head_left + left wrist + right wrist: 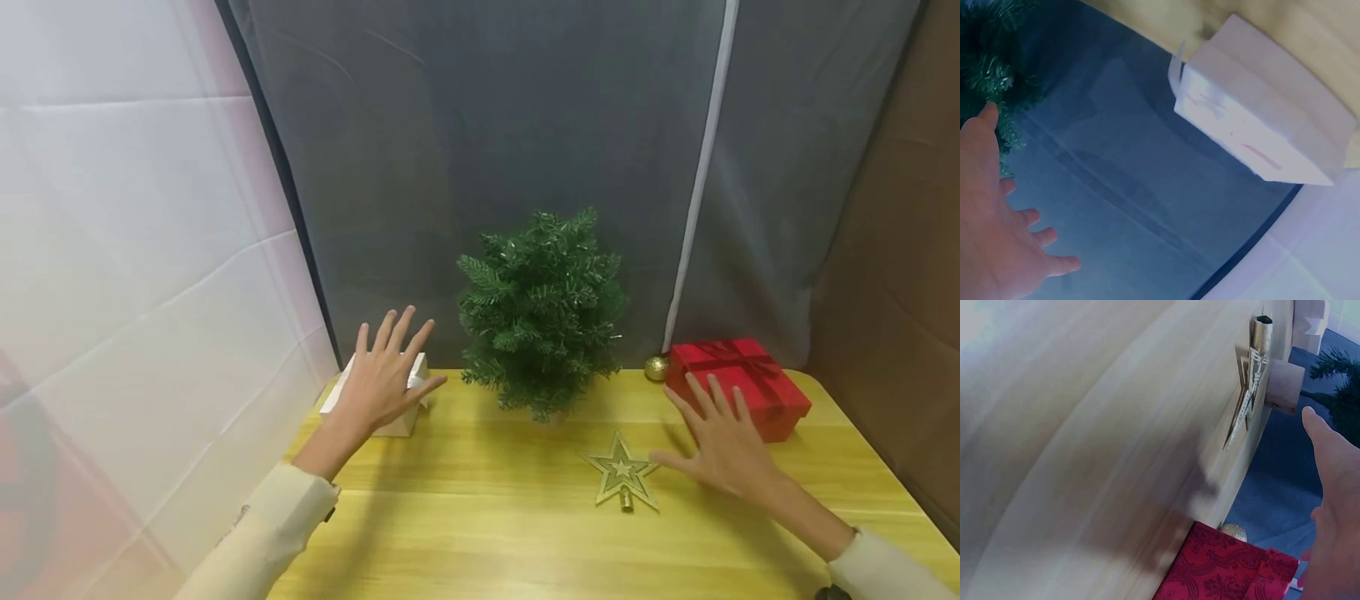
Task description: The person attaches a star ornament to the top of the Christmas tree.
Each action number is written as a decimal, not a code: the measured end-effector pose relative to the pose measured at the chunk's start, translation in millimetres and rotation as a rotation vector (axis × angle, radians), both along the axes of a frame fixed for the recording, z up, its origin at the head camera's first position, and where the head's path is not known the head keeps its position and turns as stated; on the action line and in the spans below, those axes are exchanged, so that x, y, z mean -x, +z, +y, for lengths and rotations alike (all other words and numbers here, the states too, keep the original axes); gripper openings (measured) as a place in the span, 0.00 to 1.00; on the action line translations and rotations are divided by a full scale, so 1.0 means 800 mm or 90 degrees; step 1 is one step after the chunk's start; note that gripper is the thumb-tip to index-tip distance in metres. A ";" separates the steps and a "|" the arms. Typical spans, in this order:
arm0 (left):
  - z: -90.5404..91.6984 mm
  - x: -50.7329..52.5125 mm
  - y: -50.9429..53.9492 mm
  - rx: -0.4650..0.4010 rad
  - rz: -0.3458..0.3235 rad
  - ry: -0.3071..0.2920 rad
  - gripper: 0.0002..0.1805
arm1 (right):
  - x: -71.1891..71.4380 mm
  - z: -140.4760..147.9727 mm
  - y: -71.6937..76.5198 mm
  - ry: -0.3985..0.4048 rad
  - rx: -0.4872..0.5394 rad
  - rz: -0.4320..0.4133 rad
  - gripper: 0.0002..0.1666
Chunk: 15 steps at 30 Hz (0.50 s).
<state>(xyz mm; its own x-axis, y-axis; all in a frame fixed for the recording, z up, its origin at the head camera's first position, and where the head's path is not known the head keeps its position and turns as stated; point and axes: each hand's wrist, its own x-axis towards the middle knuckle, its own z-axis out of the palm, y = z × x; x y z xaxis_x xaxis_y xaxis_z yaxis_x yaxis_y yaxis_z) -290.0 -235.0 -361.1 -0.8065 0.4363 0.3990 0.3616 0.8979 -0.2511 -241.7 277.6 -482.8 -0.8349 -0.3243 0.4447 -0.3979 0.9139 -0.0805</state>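
Note:
My left hand [380, 379] hovers with spread fingers in front of a white box [405, 423] at the table's left; nothing is in it. Spread likewise and holding nothing, my right hand [722, 446] hangs between a gold star tree topper [621, 470] and a red gift box [780, 400] with a dark red ribbon. The star lies flat on the table, its socket toward me. Between the hands, at the back, stands a small green artificial Christmas tree [543, 312]. Its round wooden base [1285, 386] shows in the right wrist view.
A gold ball ornament [656, 367] sits beside the red box at the back edge of the wooden table [480, 533]. Grey cloth [480, 125] hangs behind the tree. White fabric [135, 250] closes the left side, a brown panel [892, 250] the right.

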 end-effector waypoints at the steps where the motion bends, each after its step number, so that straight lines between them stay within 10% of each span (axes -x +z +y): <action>1: 0.001 0.001 0.003 -0.002 0.003 -0.004 0.51 | -0.001 -0.001 -0.002 0.001 -0.002 0.002 0.61; 15: 0.020 0.014 0.054 -0.040 0.068 -0.055 0.47 | -0.014 -0.012 -0.018 0.063 0.012 0.028 0.57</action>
